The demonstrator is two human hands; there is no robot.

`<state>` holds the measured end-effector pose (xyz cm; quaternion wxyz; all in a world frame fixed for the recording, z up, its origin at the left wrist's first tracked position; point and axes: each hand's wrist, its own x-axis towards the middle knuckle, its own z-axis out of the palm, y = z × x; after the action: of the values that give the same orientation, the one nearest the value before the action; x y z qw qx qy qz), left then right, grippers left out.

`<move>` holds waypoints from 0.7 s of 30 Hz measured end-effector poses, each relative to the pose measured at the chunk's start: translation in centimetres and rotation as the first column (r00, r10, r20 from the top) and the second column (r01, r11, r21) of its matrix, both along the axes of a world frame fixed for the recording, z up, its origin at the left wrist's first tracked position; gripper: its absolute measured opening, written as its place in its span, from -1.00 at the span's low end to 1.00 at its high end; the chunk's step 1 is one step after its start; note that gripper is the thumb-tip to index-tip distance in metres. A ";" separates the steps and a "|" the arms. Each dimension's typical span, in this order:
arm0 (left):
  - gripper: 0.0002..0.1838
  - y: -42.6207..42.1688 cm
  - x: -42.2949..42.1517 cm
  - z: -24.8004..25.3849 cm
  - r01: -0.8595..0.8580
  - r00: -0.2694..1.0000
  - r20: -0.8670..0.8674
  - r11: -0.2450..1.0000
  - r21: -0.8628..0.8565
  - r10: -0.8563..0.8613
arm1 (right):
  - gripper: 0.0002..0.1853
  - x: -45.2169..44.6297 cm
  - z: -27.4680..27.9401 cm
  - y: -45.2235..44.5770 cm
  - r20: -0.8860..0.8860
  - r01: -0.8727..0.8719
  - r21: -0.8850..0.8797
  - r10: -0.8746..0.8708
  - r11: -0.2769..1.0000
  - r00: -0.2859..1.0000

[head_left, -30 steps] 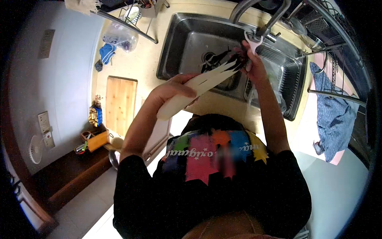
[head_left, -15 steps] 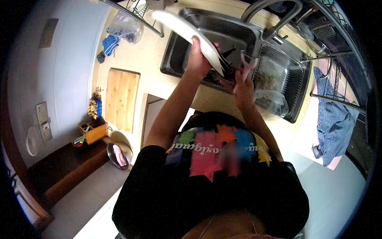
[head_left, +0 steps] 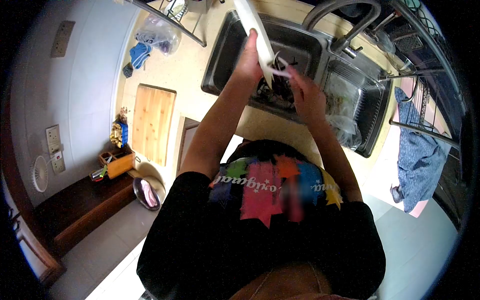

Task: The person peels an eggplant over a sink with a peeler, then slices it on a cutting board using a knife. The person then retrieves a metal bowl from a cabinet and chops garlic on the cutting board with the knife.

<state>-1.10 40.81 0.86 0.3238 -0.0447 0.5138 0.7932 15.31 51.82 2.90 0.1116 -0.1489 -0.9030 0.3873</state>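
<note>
My left hand point(head_left: 248, 62) is wrapped round a long, pale, peeled vegetable point(head_left: 256, 32), its kind unclear, held slanting over the left sink basin point(head_left: 215, 75). Its lower end narrows, with dark skin near the tip. In my right hand point(head_left: 310, 97) is a pale pink Y-shaped peeler point(head_left: 281, 73), its head at the lower part of the vegetable. Dark strips of peel point(head_left: 285, 95) lie in the basin beneath; whether some still hang from the vegetable I cannot tell.
A faucet point(head_left: 345, 42) arches behind the sink. The right basin holds a drain rack point(head_left: 370, 95) and clear plastic bags point(head_left: 345, 130). To the left are a wooden cutting board point(head_left: 154, 125), a blue cloth point(head_left: 140, 54) and a pan with meat point(head_left: 146, 194). A grey-blue cloth point(head_left: 420, 150) hangs right.
The vegetable has swung to a steeper angle. My right hand has risen, and the peeler has turned from pointing up beside the vegetable to lying against its lower part.
</note>
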 end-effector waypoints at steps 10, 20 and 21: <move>-0.38 1.0 -1.9 -1.6 -0.039 0.999 0.003 0.999 -0.016 0.039 | -0.69 0.9 -0.8 1.8 -0.090 0.090 -0.022 -0.092 0.996 0.992; -0.37 0.5 -3.9 -0.9 -0.096 0.994 0.042 0.994 -0.051 0.099 | -0.69 3.7 -4.9 1.9 -0.029 -0.018 0.115 0.022 0.993 0.999; -0.39 0.4 -3.8 -0.8 -0.109 0.993 0.047 0.992 -0.062 0.112 | -0.65 4.0 -5.9 3.0 0.090 0.046 -0.126 -0.034 0.991 0.995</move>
<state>-4.91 41.21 0.03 0.2906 -0.1026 0.5255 0.7930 19.34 54.78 -3.05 0.0700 -0.1906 -0.8771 0.4352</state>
